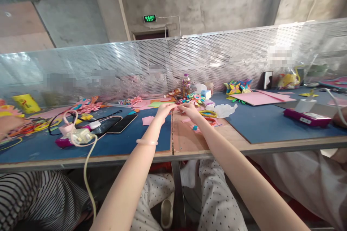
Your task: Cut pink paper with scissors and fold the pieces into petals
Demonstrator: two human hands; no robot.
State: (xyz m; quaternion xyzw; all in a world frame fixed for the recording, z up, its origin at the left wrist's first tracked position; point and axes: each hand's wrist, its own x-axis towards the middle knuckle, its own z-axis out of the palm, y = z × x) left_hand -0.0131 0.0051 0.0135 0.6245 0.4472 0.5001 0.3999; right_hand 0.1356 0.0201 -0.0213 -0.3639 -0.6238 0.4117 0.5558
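My left hand (163, 111) and my right hand (190, 111) meet above the seam of the table, fingers pinched together. Between their fingertips is a small bit of pink paper (176, 108), mostly hidden by the fingers. Just behind my right hand lies a many-coloured paper flower (196, 98). A yellow ring-like handle (208, 114) lies beside my right wrist, near crumpled white tissue (225, 110). Left of my left hand, a pink paper piece (147, 120) rests on the blue mat (151, 137).
A phone (123, 123) and a magenta power strip (63, 142) with cables lie left. Behind stand a drink bottle (185, 86) and tissue box (206, 94). Pink sheets (262, 97) and another power strip (307, 118) lie right. Co-workers' hands (11, 125) appear at both edges.
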